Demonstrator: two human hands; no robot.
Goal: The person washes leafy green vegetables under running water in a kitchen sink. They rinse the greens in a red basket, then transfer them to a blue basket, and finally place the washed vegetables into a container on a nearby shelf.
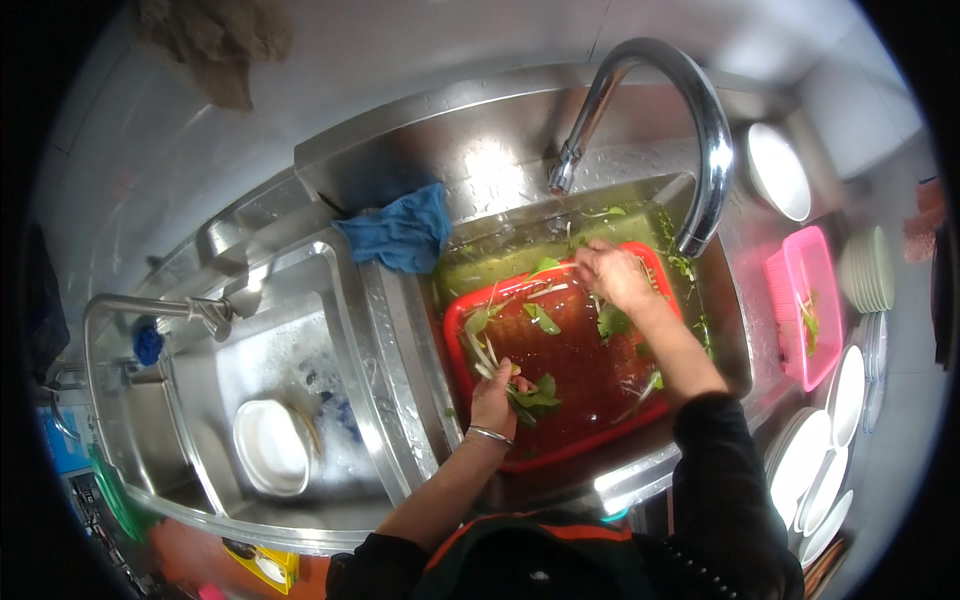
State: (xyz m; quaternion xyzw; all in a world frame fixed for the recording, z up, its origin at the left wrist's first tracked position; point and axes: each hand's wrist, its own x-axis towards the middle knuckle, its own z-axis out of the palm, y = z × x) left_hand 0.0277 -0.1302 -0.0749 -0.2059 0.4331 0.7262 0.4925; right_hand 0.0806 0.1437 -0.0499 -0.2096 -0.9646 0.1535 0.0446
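A red plastic basket [556, 456] sits in the water of the right-hand steel sink, with leafy greens [541, 319] floating in and around it. Over the basket's left part, my left hand [496, 390] is closed around a small bunch of leafy greens [541, 397] with pale stems. My right hand [609, 274] is at the basket's far rim, fingers bent at the water, close to some stems; whether it grips any is unclear. A chrome faucet [705, 135] arches over the sink's far right corner.
A blue cloth [405, 229] lies on the ledge left of the basket. The left sink [300, 517] holds soapy water and a white bowl [271, 448]. On the right stand a pink basket [825, 292], a white bowl [778, 172] and stacked plates [868, 270].
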